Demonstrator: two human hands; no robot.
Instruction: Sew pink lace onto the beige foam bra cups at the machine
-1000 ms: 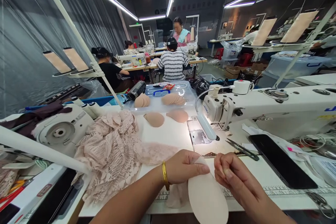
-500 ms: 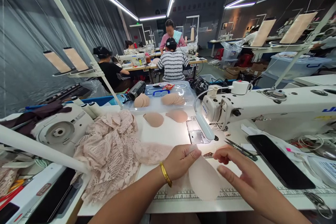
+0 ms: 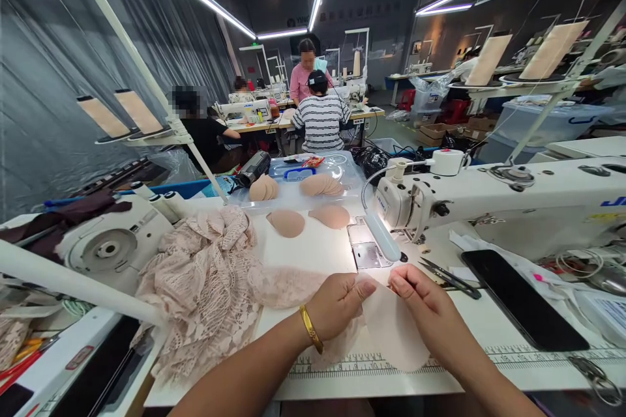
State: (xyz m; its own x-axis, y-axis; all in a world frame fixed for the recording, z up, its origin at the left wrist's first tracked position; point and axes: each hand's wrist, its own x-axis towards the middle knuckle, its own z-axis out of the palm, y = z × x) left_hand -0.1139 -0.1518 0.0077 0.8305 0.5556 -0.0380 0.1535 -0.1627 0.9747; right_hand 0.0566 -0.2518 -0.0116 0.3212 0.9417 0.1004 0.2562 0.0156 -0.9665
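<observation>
Leaning in at the table (image 3: 293, 251), two forearms are reaching forward, and one beige pad (image 3: 396, 332) is sitting between the hands, its rounded lower end crossing the printed ruler (image 3: 352, 365). The left hand (image 3: 337, 305), one gold bangle (image 3: 311, 329) circling its wrist, is angling in with the thumb on top, pinching the pad's narrow upper end. The right hand (image 3: 423, 300) is tilting inward, fingertips pressing together at the pad's upper edge; I can't tell whether they're gripping it. And the pad is looking smooth, pale and teardrop-shaped!

One lace heap (image 3: 210, 280) is spreading to the left; one pair of snips (image 3: 450, 278) and one phone (image 3: 523, 300) are lying to the right. Farther on, two loose pads (image 3: 288, 223) are resting beside the sewing machine (image 3: 489, 189), while two fanned stacks (image 3: 321, 184) are sitting on one clear box (image 3: 355, 176). Way back, a person in stripes (image 3: 320, 122) is sitting with their back to us, and a person in pink (image 3: 298, 81) is standing beyond.
</observation>
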